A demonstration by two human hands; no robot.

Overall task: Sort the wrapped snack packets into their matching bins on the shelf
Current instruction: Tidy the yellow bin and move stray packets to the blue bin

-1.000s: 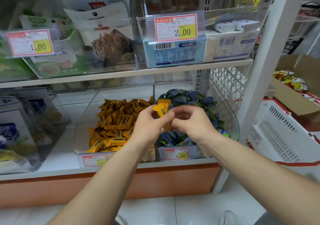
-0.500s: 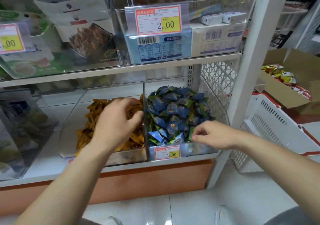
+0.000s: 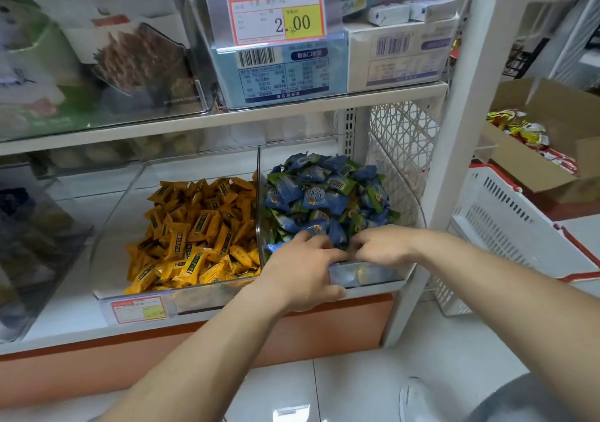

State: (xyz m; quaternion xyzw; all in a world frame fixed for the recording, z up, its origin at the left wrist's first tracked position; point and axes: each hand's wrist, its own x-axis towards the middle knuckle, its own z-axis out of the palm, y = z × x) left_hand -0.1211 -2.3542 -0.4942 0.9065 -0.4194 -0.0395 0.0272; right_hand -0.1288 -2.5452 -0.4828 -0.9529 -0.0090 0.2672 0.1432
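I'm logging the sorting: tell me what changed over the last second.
The yellow packet both hands pinched is gone from them. The left hand moved from over the yellow bin right to the blue bin, joining the right hand among blue packets. Both bins stayed put.

Both hands are at the front of the clear bin [image 3: 367, 275] that holds the blue packets [image 3: 321, 191]: the left hand [image 3: 302, 275] reaches over its front wall and the right hand [image 3: 380, 246] is just beside it, their fingertips down among the packets, though I cannot tell if either one holds a packet. Directly left of this bin lies a heap of yellow packets [image 3: 198, 230] in a second bin. Above it a price tag [image 3: 279, 12] reads 2.00, and to its right stand a white basket [image 3: 506, 227] and an open cardboard box [image 3: 545, 175].
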